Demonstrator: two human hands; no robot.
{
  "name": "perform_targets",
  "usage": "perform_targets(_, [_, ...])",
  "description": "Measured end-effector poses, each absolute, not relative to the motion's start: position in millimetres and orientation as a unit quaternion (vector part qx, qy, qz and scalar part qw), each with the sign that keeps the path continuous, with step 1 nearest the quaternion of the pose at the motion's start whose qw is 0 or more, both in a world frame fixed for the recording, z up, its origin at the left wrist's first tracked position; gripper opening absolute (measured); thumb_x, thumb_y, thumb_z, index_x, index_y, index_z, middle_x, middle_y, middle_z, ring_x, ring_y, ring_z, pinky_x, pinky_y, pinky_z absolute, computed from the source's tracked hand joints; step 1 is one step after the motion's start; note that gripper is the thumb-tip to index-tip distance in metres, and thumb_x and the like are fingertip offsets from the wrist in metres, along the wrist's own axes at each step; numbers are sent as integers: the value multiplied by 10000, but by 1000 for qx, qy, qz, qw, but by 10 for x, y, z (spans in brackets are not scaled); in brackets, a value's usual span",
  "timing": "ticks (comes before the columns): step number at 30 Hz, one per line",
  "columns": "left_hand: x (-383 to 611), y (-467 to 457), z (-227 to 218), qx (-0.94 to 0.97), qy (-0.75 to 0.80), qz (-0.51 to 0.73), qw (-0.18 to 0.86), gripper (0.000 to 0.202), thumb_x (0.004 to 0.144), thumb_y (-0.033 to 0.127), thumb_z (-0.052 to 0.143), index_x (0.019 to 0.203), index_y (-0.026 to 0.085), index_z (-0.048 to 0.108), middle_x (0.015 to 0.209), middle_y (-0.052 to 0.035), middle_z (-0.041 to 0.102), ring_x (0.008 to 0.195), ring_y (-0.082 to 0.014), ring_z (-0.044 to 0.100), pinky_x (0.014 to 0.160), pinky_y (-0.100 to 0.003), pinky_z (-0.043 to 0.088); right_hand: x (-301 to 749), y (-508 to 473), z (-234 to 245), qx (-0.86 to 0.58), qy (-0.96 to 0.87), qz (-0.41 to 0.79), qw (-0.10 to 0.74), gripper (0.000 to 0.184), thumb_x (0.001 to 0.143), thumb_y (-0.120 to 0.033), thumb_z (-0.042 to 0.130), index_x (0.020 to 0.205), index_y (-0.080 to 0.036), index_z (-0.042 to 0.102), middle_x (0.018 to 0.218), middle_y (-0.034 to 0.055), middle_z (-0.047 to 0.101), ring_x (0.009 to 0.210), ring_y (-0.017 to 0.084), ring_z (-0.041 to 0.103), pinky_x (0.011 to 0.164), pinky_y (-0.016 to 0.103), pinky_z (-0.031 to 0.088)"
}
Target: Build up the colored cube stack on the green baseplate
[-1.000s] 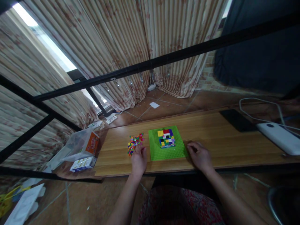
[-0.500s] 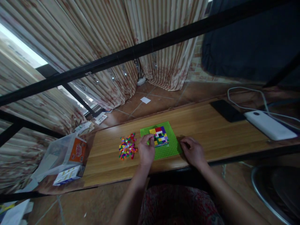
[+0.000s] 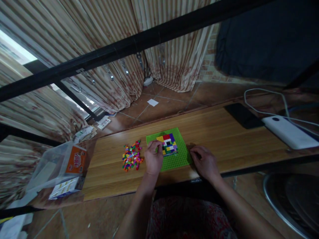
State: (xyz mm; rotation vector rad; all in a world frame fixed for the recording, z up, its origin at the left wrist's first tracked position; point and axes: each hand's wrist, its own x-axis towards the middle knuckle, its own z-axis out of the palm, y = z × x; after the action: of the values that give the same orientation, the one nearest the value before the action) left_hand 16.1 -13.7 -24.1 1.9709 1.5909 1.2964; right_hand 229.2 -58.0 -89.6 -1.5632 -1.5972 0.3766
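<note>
A green baseplate [image 3: 183, 159] lies on the wooden board, bearing a low block of toy bricks [image 3: 169, 137] in yellow, red, blue, purple, white and black. Over the left side of that block, my left hand [image 3: 153, 158] is closed in a pinch, with a bit of pink, seemingly a small brick, at its fingertips. My right hand [image 3: 204, 163] rests by the plate's right edge, fingers curled together; whatever they may hold is hidden. Left of the plate is a loose pile of small coloured bricks [image 3: 132, 156].
A black phone [image 3: 243, 115] and a white power bank [image 3: 290, 132] with a white cable lie at the right of the wooden board [image 3: 109, 179]. A clear plastic bin [image 3: 53, 162] and a small box [image 3: 65, 188] are at the left. A black metal bar [image 3: 112, 49] crosses in front.
The view has shifted slightly, moving the board and bricks a little left in the picture. My left hand is still pinched over the block's left side; my right hand stays by the plate.
</note>
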Motion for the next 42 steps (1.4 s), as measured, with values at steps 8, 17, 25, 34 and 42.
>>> perform_targets(8, [132, -136, -236, 720, 572, 387, 71, 152, 856, 131, 560, 786, 196, 678, 786, -21, 690, 799, -162, 621, 738, -289, 457, 2288, -581, -905, -624, -643, 131, 423, 204, 896, -309, 485, 863, -217, 663, 939, 84, 684, 910, 238, 633, 827, 387, 502])
perform_targets(17, [95, -140, -244, 737, 575, 353, 32, 110, 868, 184, 588, 861, 210, 695, 836, -24, 700, 822, -176, 609, 770, -316, 435, 2292, -582, -906, -622, -652, 122, 417, 195, 899, -297, 487, 871, -215, 661, 951, 83, 685, 909, 236, 636, 818, 381, 506])
perform_targets(25, [76, -125, -190, 759, 568, 319, 13, 90, 850, 185, 611, 849, 221, 694, 861, -24, 692, 841, -188, 582, 797, -334, 410, 2291, -580, -909, -621, -649, 124, 421, 194, 901, -305, 493, 865, -216, 662, 946, 81, 685, 911, 234, 634, 819, 374, 505])
perform_targets(34, [39, -124, -154, 756, 584, 295, 10, 75, 843, 172, 594, 824, 204, 659, 842, -34, 670, 846, -204, 593, 799, -346, 418, 2294, -576, -918, -622, -651, 128, 415, 188, 896, -293, 492, 864, -218, 661, 956, 82, 686, 921, 237, 634, 829, 380, 502])
perform_targets(42, [35, -92, -168, 772, 577, 265, 5, 63, 875, 192, 564, 867, 188, 626, 849, -55, 650, 852, -228, 578, 781, -357, 420, 2292, -574, -916, -624, -650, 123, 416, 188, 895, -296, 488, 859, -223, 657, 946, 80, 685, 925, 237, 633, 825, 376, 503])
